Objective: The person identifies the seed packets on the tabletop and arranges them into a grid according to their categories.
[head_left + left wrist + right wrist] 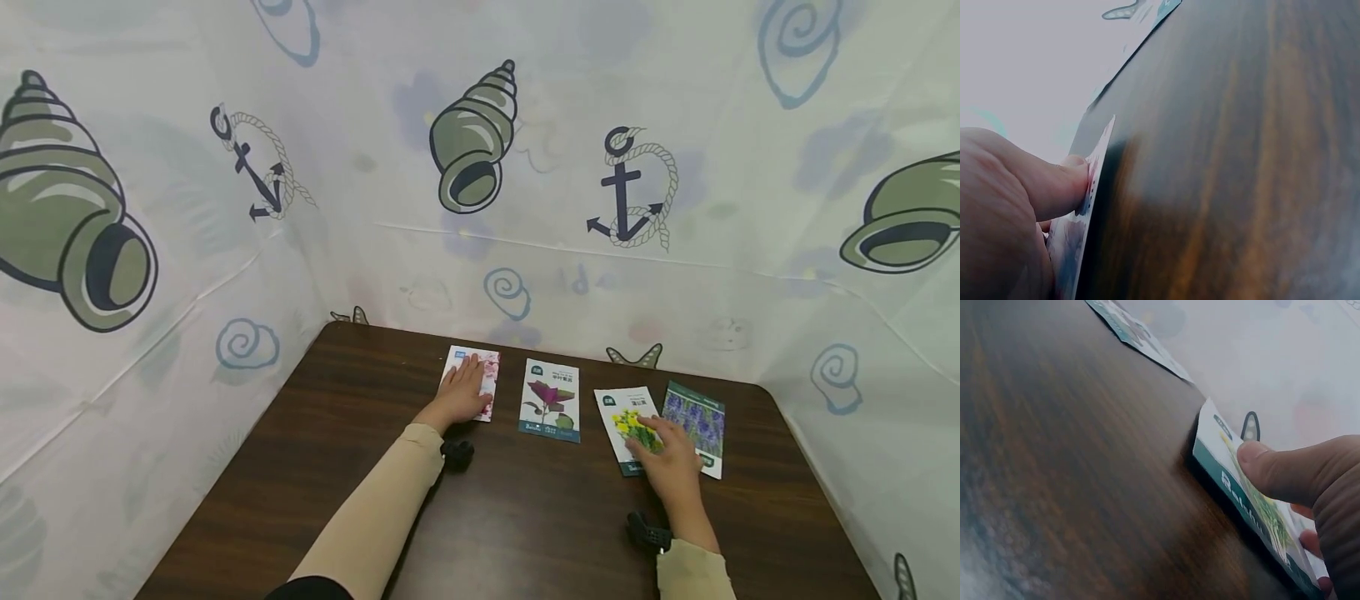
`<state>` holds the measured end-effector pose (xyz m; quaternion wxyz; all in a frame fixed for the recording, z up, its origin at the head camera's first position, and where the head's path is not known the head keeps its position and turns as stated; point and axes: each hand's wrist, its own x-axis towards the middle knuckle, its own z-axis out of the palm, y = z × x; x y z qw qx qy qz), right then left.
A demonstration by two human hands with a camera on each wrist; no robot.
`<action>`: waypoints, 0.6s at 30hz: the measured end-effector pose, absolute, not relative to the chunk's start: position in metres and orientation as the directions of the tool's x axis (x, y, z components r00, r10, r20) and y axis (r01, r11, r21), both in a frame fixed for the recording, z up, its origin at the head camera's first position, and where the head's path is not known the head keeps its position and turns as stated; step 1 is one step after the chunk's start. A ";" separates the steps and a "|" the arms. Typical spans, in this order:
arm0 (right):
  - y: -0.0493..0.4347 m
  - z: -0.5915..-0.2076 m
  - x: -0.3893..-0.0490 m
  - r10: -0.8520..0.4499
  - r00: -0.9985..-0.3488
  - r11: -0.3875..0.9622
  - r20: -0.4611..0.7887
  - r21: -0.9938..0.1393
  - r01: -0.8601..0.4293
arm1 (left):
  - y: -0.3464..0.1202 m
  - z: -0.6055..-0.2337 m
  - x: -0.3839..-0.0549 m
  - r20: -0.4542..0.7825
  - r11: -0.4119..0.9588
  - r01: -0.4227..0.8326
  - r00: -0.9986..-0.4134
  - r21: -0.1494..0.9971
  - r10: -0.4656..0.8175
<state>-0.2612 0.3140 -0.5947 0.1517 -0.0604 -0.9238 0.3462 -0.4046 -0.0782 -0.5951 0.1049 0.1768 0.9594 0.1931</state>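
Four flat seed packets with flower pictures lie in a row on the brown table (525,517). My left hand (463,395) rests on the pink-blossom packet (491,367), fingers extended and covering much of it. The left wrist view shows its thumb touching the packet's face near the edge. My right hand (671,462) is over the yellow-flower packet (618,408), fingers spread and slightly bent. In the right wrist view its thumb (1260,465) lies on the packet's printed face. Partly behind that hand is the purple-flower packet (705,417).
Between the hands lies a packet with a dark magenta flower (550,400), touched by neither. A pale cloth (555,283) printed with shells and anchors hangs behind and beside the table. Black wrist devices (457,455) sit at both wrists.
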 end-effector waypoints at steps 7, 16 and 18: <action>0.313 -0.593 -0.261 0.244 -0.919 0.760 0.310 -0.649 -0.018 | -0.077 -0.596 -0.407 -0.137 0.862 0.293 -0.916 0.413 0.377; 0.315 -0.597 -0.262 0.194 -0.945 0.801 0.262 -0.598 -0.002 | -0.077 -0.593 -0.403 -0.136 0.866 0.291 -0.918 0.406 0.372; 0.314 -0.598 -0.263 0.186 -0.950 0.812 0.251 -0.583 0.004 | -0.077 -0.593 -0.404 -0.142 0.869 0.287 -0.918 0.402 0.369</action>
